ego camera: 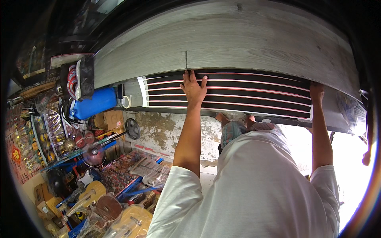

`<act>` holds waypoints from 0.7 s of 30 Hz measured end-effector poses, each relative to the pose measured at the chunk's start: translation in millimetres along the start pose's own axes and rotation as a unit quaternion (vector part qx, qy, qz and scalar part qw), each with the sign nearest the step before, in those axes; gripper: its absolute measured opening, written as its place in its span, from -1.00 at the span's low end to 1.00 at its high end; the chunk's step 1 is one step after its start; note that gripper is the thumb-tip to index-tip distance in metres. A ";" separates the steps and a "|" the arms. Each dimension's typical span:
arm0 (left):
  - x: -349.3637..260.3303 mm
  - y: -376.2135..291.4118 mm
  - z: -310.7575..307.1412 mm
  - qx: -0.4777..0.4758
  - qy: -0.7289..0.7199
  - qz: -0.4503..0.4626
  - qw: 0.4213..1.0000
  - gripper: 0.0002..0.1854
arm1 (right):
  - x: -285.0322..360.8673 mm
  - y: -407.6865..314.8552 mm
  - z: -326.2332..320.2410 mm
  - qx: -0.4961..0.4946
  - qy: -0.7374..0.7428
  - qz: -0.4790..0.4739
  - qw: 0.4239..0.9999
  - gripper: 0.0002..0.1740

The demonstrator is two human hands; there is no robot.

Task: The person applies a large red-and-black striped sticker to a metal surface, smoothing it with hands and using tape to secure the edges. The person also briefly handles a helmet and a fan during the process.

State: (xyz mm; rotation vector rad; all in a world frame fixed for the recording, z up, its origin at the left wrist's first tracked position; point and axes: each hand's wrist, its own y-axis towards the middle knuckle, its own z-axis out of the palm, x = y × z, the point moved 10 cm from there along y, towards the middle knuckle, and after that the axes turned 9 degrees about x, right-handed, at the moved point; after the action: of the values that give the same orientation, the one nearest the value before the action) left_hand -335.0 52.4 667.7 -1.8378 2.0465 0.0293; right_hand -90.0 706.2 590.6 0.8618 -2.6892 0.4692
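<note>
In front of me a long striped sheet, with several black bands divided by thin white and red lines, lies along a narrow grey surface. White margins show at both its ends. My left hand rests flat on the sheet left of its middle, fingers spread and holding nothing. Its fingertips reach the far edge, by the grey wood-grain board. At the sheet's right end is my right hand, its fingers curled and partly hidden, so its grip cannot be made out.
A roll of tape and a blue plastic container are at the left. Wrapped guitars, balls and a grey weight plate crowd the lower left. Clear plastic wrapping lies at the right. Another person's hand shows at the far right.
</note>
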 end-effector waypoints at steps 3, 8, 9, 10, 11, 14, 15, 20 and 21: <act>18.7 -5.5 -10.4 -0.054 -0.012 -0.008 0.998 -0.17 | 2.9 -4.4 -2.5 -0.010 0.021 -0.064 0.998 -0.56; 82.2 -7.4 -32.0 -0.078 -0.003 -0.021 0.997 -0.24 | -5.6 0.9 -2.7 -0.029 -0.003 -0.082 0.996 -0.61; 97.5 -4.0 -43.3 -0.096 0.021 -0.009 0.995 -0.26 | -9.5 2.6 -0.5 -0.027 -0.007 -0.078 0.997 -0.61; 120.8 -1.1 -52.7 -0.115 0.047 -0.001 0.992 -0.27 | -9.6 5.5 4.4 -0.012 -0.024 -0.073 0.997 -0.59; 144.6 5.0 -63.5 -0.123 0.061 0.000 0.991 -0.31 | -10.5 7.6 8.9 0.002 -0.043 -0.066 0.997 -0.57; 193.7 41.2 -106.2 -0.126 0.030 0.023 0.991 -0.42 | -38.7 29.0 17.0 0.014 -0.072 -0.023 0.997 -0.46; 206.8 54.9 -113.5 -0.100 0.026 0.013 0.995 -0.40 | -57.5 36.7 17.1 0.012 -0.079 -0.002 0.997 -0.41; 253.0 100.8 -118.4 -0.002 0.064 -0.023 0.998 -0.40 | -88.8 72.2 23.8 -0.001 -0.147 -0.039 0.988 -0.28; 254.4 103.9 -112.5 0.037 0.033 -0.035 0.998 -0.40 | -89.8 78.2 20.7 -0.003 -0.173 -0.035 0.984 -0.27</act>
State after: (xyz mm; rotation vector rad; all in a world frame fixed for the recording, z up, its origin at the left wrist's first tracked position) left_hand -481.8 -205.6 671.2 -1.8850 1.9977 -0.1265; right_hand -69.9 804.2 522.8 1.1251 -2.9545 0.3201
